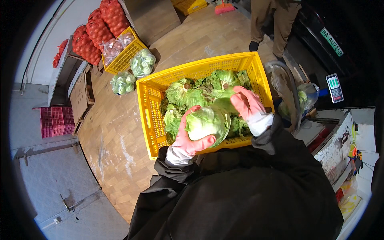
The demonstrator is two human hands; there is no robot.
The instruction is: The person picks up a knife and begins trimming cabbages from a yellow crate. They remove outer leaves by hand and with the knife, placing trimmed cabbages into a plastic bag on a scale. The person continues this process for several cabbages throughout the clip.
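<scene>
My left hand [189, 138], in a pink rubber glove, holds a head of iceberg lettuce [204, 123] above a yellow plastic crate [149, 120]. Just right of that head is my right hand [246, 105], gloved alike, with its fingers curled at a loose green leaf [225, 100]. Motion blur hides exactly how the leaf is gripped. Beneath both hands, several leafy lettuce heads [177, 93] lie in the crate, some with brownish cut stems and wilted leaves.
Bagged vegetables [143, 63] stand on the floor beyond the crate's left corner, near a smaller yellow crate [126, 52] and red net sacks of onions [87, 45]. A person [274, 24] stands beyond the far right corner. A digital scale display [334, 88] is at right.
</scene>
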